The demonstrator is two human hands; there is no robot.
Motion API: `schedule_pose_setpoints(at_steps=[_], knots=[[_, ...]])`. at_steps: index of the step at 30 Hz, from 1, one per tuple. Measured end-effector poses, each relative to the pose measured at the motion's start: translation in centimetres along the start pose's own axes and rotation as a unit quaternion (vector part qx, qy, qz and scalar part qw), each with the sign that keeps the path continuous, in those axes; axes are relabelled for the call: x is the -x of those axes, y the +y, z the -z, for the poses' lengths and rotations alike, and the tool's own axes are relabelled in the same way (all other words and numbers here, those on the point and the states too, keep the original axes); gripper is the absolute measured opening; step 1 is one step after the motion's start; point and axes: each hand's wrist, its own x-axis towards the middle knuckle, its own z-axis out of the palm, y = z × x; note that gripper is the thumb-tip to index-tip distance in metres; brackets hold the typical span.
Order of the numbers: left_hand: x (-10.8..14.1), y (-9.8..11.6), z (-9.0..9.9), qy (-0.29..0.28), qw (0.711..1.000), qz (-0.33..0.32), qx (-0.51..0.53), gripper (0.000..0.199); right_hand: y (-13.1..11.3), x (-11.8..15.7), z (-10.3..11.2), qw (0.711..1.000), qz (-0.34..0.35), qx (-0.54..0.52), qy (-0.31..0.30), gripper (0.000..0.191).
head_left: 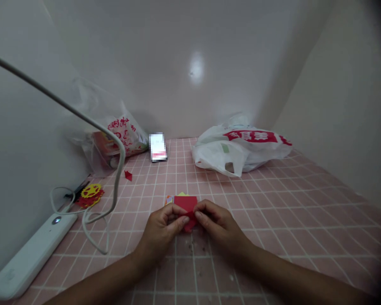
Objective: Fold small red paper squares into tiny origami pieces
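Observation:
In the head view, a small piece of folded red paper [188, 227] is held low over the table between my two hands. My left hand [164, 222] pinches its left side between thumb and fingers. Opposite, my right hand [216, 219] is closed on the right side, thumb against fingertips. Just beyond the fingertips lies a red paper square [186, 201], with yellow and patterned paper edges peeking out around it. My fingers cover part of the held piece, and its exact folds are too small to make out.
On the left are a small red folded paper [128, 175], yellow and red cut-out discs [91, 190], a white power bank [34, 254] and a looping cable [121, 169]. Farther back stand a lit phone [158, 146], a clear plastic bag [127, 135] and a white plastic bag [219, 152].

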Motion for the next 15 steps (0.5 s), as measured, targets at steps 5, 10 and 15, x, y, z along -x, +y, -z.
schedule_pose_setpoints(at_steps=[5, 10, 15], knots=[[-0.08, -0.06, 0.09, -0.007, 1.0, 0.001, -0.011, 0.013, -0.25, -0.19, 0.26, 0.998, 0.051, 0.036, -0.008, 0.016], [-0.05, 0.23, 0.06, -0.003, 1.0, 0.008, -0.023, 0.011, -0.27, -0.28, 0.38, 0.994, 0.094, 0.06, 0.008, 0.016], [-0.09, 0.29, 0.04, -0.003, 1.0, 0.014, -0.028, 0.011, -0.43, -0.34, 0.46, 0.993, 0.102, 0.064, -0.001, 0.017]])
